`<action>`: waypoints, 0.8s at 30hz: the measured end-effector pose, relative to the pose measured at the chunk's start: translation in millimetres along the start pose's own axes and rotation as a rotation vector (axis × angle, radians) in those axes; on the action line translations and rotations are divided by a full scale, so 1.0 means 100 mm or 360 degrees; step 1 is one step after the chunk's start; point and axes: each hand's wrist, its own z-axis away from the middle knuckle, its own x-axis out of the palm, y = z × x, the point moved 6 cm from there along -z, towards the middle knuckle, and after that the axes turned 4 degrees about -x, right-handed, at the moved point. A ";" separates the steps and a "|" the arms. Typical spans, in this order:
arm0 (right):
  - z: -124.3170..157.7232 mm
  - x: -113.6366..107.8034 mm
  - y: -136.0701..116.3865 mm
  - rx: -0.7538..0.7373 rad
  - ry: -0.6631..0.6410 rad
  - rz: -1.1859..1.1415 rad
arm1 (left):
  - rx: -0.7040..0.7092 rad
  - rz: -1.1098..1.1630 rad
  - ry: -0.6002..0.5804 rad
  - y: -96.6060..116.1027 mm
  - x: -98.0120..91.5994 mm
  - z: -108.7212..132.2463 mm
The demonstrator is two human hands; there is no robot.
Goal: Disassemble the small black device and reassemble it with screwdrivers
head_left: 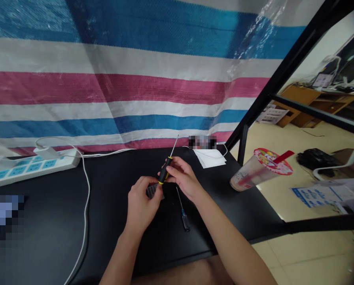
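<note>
Hands together, just above the black bench (55, 221): the right hand (182, 176) pinches a black-and-yellow screwdriver (165, 170) by its handle, and the left hand (142, 200) grips a small dark grey block (153, 191) at its lower end. Tool looks light and stiff; handle the surest hold, thin steel shaft less so. Blue-handled screwdriver (183, 215) lies just below it; white power strip (31, 168) well left.

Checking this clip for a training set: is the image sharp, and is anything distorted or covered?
In the head view, the screwdriver in the right hand looks fairly sharp; the wide lens bows the striped tarpaulin; a pixelated mosaic covers the lower left, and another covers a patch beyond the white paper.
</note>
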 end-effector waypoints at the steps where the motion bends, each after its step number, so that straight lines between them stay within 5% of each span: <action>1: 0.00 0.00 0.00 0.0001 0.0004 0.0013 | -0.0002 -0.0001 -0.0001 0.00 0.00 0.00; 24: 0.00 -0.03 -0.02 -0.0036 0.0054 0.0106 | -0.0045 0.0047 0.0020 0.03 -0.04 -0.01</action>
